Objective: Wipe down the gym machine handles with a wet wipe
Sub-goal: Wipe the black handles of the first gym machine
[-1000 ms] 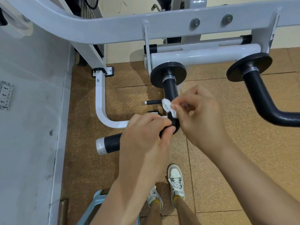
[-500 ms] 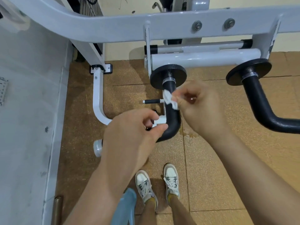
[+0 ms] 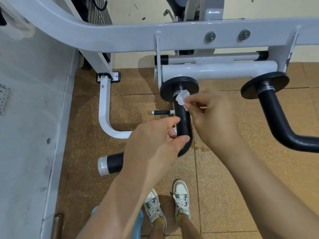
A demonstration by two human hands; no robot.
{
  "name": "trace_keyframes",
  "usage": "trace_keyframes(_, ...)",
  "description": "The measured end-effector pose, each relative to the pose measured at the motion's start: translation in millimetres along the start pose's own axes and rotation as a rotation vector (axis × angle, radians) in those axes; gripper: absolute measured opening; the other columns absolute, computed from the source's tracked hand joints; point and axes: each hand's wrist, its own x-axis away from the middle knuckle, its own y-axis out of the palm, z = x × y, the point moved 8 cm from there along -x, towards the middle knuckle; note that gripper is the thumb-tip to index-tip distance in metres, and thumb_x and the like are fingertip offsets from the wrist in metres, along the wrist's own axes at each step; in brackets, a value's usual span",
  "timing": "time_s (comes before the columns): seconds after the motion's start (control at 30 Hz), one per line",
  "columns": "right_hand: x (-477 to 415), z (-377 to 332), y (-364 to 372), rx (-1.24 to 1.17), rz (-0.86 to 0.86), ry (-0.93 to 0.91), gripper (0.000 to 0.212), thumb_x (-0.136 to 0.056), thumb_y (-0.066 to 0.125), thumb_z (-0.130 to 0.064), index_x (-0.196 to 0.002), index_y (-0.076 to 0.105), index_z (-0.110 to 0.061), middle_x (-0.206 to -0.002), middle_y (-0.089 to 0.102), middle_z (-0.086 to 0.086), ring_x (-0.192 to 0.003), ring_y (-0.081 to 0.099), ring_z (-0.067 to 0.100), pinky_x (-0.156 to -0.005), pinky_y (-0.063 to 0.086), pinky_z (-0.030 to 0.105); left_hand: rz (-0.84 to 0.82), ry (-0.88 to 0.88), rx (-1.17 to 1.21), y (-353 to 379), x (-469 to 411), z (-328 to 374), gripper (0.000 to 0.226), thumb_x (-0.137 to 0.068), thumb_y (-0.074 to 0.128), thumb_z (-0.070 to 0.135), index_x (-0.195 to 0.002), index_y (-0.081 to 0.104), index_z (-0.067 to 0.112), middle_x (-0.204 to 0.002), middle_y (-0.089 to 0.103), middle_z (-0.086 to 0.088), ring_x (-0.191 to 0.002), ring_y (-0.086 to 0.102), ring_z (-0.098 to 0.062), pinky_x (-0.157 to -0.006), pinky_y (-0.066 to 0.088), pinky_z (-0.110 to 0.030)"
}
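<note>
Closest in, the left hand [image 3: 155,145] hovers at the lower bend of the black left handle [image 3: 183,123]. Its fingers [image 3: 172,121] are spread and loosely curved, with a gap between them and the thumb. The thumb tip seems to lie against the bend, though the angle makes real contact hard to confirm.

Just beyond, the right hand [image 3: 214,121] has its fingers [image 3: 191,102] pinched together on a crumpled wet wipe [image 3: 181,99]. The wipe is pressed to the top of that handle's upright shaft, right under the black disc [image 3: 179,84].

Judging from this, the wiping is under way on the upper part of one handle. Nothing shows whether the shaft below, the bend, or the capped end [image 3: 110,163] poking out beyond the left wrist has been covered.

Farther right, the right handle [image 3: 276,118] stands well apart from both hands and is probably yet to be done. Behind it all runs the white frame [image 3: 120,38].
</note>
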Motion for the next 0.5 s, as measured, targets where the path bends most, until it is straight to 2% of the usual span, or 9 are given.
trace_keyframes(0.1, -4, 5, 5, -0.014, 0.040, 0.055, 0.011, -0.084, 0.067, -0.009, -0.090, 0.074, -0.015, -0.089, 0.054, -0.002, -0.078, 0.055, 0.015, -0.069, 0.046, 0.025, -0.007, -0.013, 0.035, 0, -1, -3, 0.049, -0.082, 0.064, 0.049, -0.129, 0.052, 0.043, -0.091, 0.063, 0.023, -0.081, 0.055, 0.001, -0.081, 0.046, -0.026)
trace_keyframes(0.2, -15, -8, 10, 0.076, 0.133, 0.013, 0.012, -0.085, 0.063, -0.008, -0.088, 0.075, -0.009, -0.087, 0.054, 0.006, -0.075, 0.055, 0.023, -0.065, 0.047, 0.034, -0.009, -0.026, 0.080, 2, -2, -5, 0.048, -0.081, 0.067, 0.047, -0.127, 0.054, 0.044, -0.087, 0.062, 0.025, -0.077, 0.053, 0.001, -0.082, 0.047, -0.027)
trace_keyframes(0.27, -18, -17, 20, 0.120, 0.064, -0.037, 0.012, -0.084, 0.059, -0.010, -0.084, 0.071, -0.006, -0.084, 0.055, 0.006, -0.074, 0.054, 0.025, -0.062, 0.045, 0.035, 0.002, -0.013, 0.095, 1, 0, -4, 0.047, -0.080, 0.068, 0.045, -0.125, 0.055, 0.044, -0.083, 0.062, 0.025, -0.075, 0.054, 0.001, -0.081, 0.048, -0.027)
trace_keyframes(0.37, -23, -15, 24, 0.147, -0.073, -0.124, 0.011, -0.087, 0.056, -0.017, -0.083, 0.061, -0.008, -0.080, 0.052, -0.003, -0.077, 0.050, 0.019, -0.062, 0.036, 0.032, 0.013, -0.002, 0.127, -1, -2, -3, 0.039, -0.084, 0.067, 0.035, -0.121, 0.060, 0.040, -0.080, 0.062, 0.022, -0.075, 0.055, 0.000, -0.076, 0.045, -0.019)
trace_keyframes(0.43, -22, -17, 20, 0.199, -0.093, -0.207, 0.009, -0.086, 0.060, -0.012, -0.085, 0.068, -0.010, -0.084, 0.055, 0.000, -0.076, 0.055, 0.021, -0.061, 0.042, 0.032, 0.091, 0.031, 0.120, -12, -8, 3, 0.037, -0.089, 0.063, 0.026, -0.123, 0.059, 0.037, -0.089, 0.062, 0.022, -0.080, 0.056, 0.004, -0.076, 0.043, -0.012)
trace_keyframes(0.5, -19, -2, 10, 0.108, 0.014, -0.117, 0.013, -0.086, 0.062, -0.010, -0.091, 0.074, -0.014, -0.087, 0.063, 0.003, -0.077, 0.060, 0.020, -0.067, 0.048, 0.033, 0.197, 0.133, 0.072, -22, -17, 19, 0.040, -0.092, 0.056, 0.020, -0.129, 0.055, 0.036, -0.106, 0.060, 0.019, -0.091, 0.056, 0.004, -0.084, 0.045, -0.015)
